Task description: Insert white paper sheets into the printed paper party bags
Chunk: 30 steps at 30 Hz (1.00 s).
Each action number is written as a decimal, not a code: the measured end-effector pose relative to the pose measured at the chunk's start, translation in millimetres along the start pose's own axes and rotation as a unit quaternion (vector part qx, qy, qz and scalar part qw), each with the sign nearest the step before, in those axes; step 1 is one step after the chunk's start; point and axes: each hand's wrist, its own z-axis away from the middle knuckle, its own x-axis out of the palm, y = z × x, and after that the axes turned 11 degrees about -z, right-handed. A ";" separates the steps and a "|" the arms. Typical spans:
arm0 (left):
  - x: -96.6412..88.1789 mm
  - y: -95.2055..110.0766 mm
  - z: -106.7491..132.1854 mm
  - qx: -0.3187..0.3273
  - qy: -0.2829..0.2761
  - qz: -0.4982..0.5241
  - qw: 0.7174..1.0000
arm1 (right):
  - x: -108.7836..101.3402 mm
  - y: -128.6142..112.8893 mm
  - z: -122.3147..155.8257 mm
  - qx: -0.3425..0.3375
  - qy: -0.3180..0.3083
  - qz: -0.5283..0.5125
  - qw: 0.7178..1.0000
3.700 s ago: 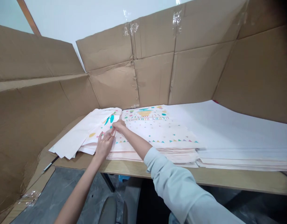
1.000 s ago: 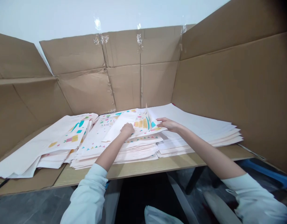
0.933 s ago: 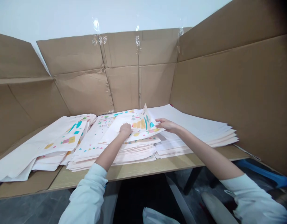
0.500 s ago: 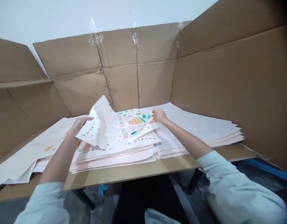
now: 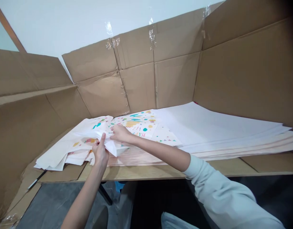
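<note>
My left hand [image 5: 100,152] and my right hand [image 5: 119,133] both pinch a folded printed paper sheet [image 5: 113,144] at the seam between two piles. To the left lies a loose pile of folded sheets [image 5: 72,144] with coloured shapes. Under my right wrist is a flat stack of printed birthday sheets [image 5: 141,125], showing teal, yellow and pink marks. Both hands are closed on the sheet's edges.
A large stack of plain white sheets [image 5: 220,127] fills the right of the wooden table [image 5: 160,170]. Cardboard walls [image 5: 141,79] enclose the back and both sides. A dark pen-like object [image 5: 37,179] lies on cardboard at the lower left. Grey floor shows below.
The printed sheet that was lifted from the middle stack has been carried left and folded. Both hands have come together on it over the left pile, and my view swung left.
</note>
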 end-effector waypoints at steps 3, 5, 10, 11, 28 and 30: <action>-0.9 -7.9 16.0 -0.043 0.001 0.064 0.997 | -13.4 12.5 2.0 0.017 0.056 0.007 0.998; -1.8 -7.9 35.7 -0.087 -0.060 0.025 0.994 | -21.9 19.8 6.6 0.022 0.125 0.047 0.991; -6.4 44.9 82.0 -0.088 -0.515 -0.249 0.816 | -34.4 35.3 28.9 -0.117 0.256 0.098 0.955; -6.8 60.8 83.4 0.019 -0.509 -0.296 0.808 | -36.0 39.5 34.3 -0.168 0.278 0.102 0.940; 15.3 90.4 33.8 0.286 -0.321 -0.775 0.464 | -79.9 149.0 97.4 -0.315 0.325 0.211 0.866; 17.0 83.1 28.2 0.276 -0.335 -0.776 0.458 | -88.1 157.1 101.7 -0.244 0.331 0.251 0.876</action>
